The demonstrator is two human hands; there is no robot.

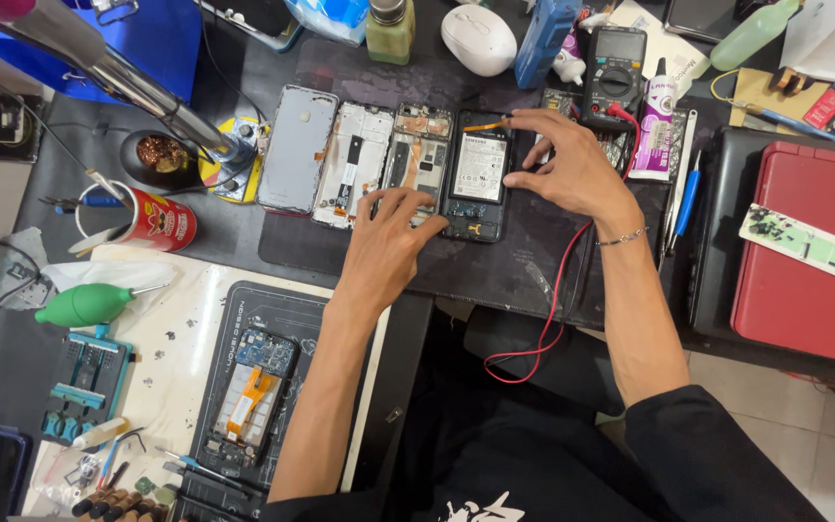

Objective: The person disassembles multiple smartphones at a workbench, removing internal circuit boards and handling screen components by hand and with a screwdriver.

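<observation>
Several opened phones lie side by side on a dark mat (495, 261). My left hand (393, 232) rests with spread fingers on the lower edge of an opened phone with bare boards (419, 155) and touches the corner of the black phone with a battery (476, 174). My right hand (572, 164) hovers at the right edge of that black phone, thumb and forefinger apart, the forefinger reaching toward a small orange flex strip (483, 126) at its top. Neither hand holds anything.
A grey back cover (297, 147) and a white-framed phone (352, 164) lie left. A multimeter (615, 72) with a red lead (553, 300), a white mouse (478, 39), a red can (157, 220), a red case (809, 261), and another stripped phone (248, 396) surround them.
</observation>
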